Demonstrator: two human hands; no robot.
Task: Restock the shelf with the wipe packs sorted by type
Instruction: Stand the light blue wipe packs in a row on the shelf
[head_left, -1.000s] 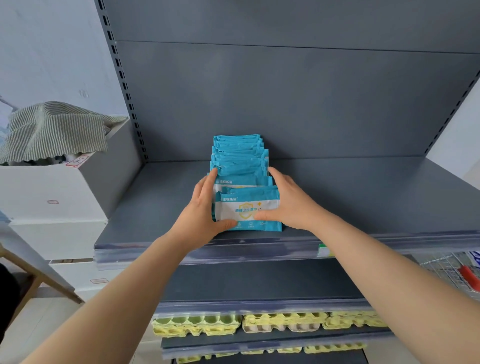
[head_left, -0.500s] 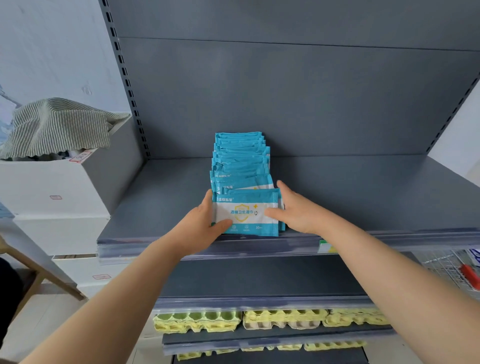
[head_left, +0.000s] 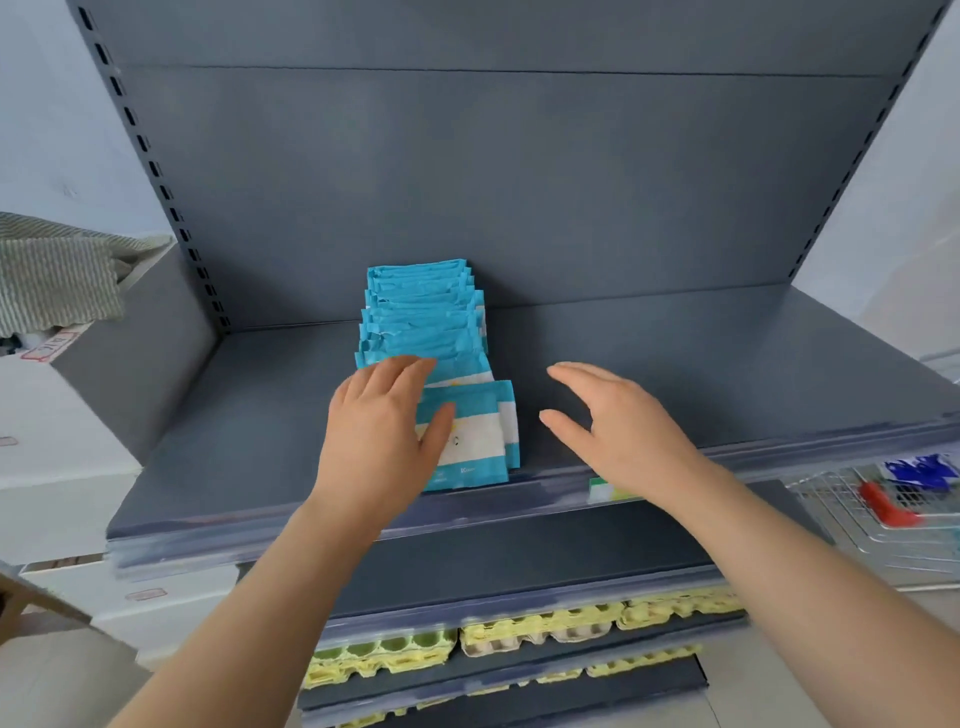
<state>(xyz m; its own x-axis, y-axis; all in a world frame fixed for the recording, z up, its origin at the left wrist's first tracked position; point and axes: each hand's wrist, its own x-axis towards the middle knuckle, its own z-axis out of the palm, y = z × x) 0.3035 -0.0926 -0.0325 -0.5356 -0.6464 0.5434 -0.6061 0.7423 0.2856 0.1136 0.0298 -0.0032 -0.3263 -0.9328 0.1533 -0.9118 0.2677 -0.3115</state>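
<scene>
The dark grey metal shelf (head_left: 675, 364) lies bare on both sides of a single row of blue-and-white wipe packs (head_left: 423, 322) that runs from the back panel toward the front lip, a little left of the shelf's middle. The frontmost blue-and-white wipe pack (head_left: 475, 441) stands just behind the clear plastic price rail (head_left: 311, 530) along the front edge, leaning back on the ones behind it. There is wide open board to the right as far as the slotted upright, and a narrower strip to the left. The left hand (head_left: 379, 436) lies flat on the front pack's left side, fingers spread and pointing away, thumb across the pack's face, pressing rather than closing round it. The right hand (head_left: 618, 421) hovers just right of the row, clear of the packs, its grip open and holding nothing, palm turned toward them. Below, yellow-green egg trays (head_left: 384, 660) fill a lower shelf, and a wire basket (head_left: 883, 525) sits at the right edge.
</scene>
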